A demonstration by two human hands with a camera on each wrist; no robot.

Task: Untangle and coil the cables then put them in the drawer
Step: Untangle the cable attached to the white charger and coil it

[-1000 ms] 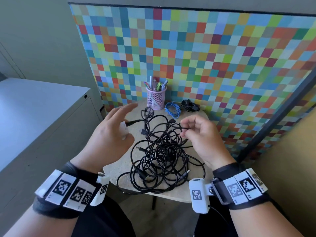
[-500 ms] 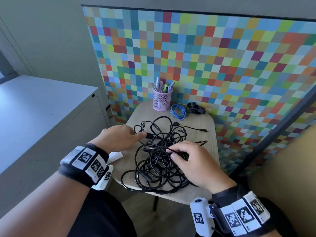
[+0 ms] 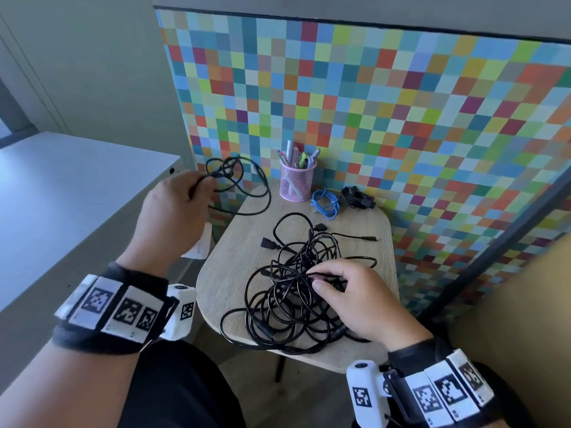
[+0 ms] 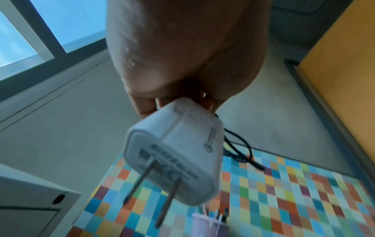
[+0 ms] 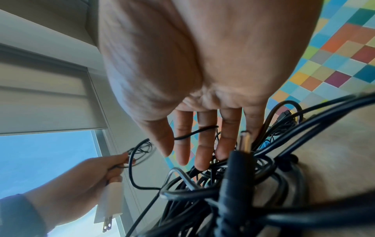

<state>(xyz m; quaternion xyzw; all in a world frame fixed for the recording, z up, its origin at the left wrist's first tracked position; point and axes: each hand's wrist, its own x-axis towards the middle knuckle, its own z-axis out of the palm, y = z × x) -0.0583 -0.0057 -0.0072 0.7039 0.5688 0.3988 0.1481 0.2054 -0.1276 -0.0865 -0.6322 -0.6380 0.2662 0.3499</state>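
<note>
Premises present as an office or study nook. A small wood-topped bench stands against a partition panel covered in multicoloured squares. At the bench's 12 o'clock sits a pink mesh pen pot holding markers; a coiled blue cable and a black bundle lie at 1 o'clock. A pale grey cabinet with flat top stands at 9 o'clock. The left wrist view shows a large window and a yellow board.

black cables, pink pen cup, blue cable
</note>
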